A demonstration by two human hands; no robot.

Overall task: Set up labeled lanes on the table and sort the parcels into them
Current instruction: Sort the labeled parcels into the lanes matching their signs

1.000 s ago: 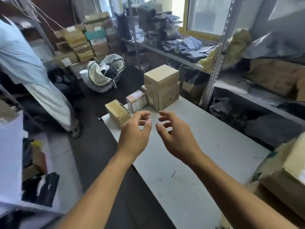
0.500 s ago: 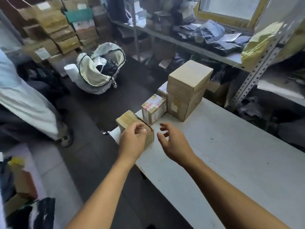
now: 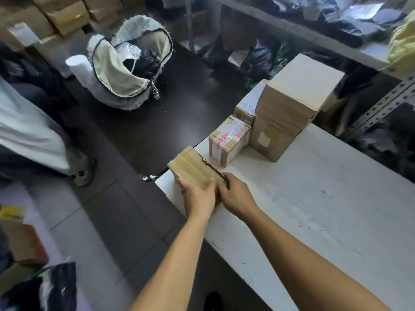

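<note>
Both forearms are reaching forward over the near left corner of the white worktop [image 3: 314, 216]. The left hand [image 3: 198, 195] is lying on the near end of a small taped cardboard parcel [image 3: 193, 169], with its fingers [image 3: 185, 187] curling over the top and gripping it. The right hand [image 3: 235, 194] is grasping the same parcel from its right side, its fingers wrapping the near right edge. The parcel is sitting flat at the worktop's corner, just inside the left edge.

Just beyond it, a second small parcel [image 3: 228, 140] wrapped in clear tape with red print is standing on the worktop. Behind that one, a low carton [image 3: 246, 111] with a pale label on top is lying against a tall stack of plain cardboard boxes [image 3: 289, 106].

On the dark floor to the left, an open pale zipped bag [image 3: 125, 70] is holding dark contents. Stacked cartons [image 3: 67, 16] are lining the far left wall. A metal shelving rack [image 3: 379, 108] is standing beyond the worktop on the right.
</note>
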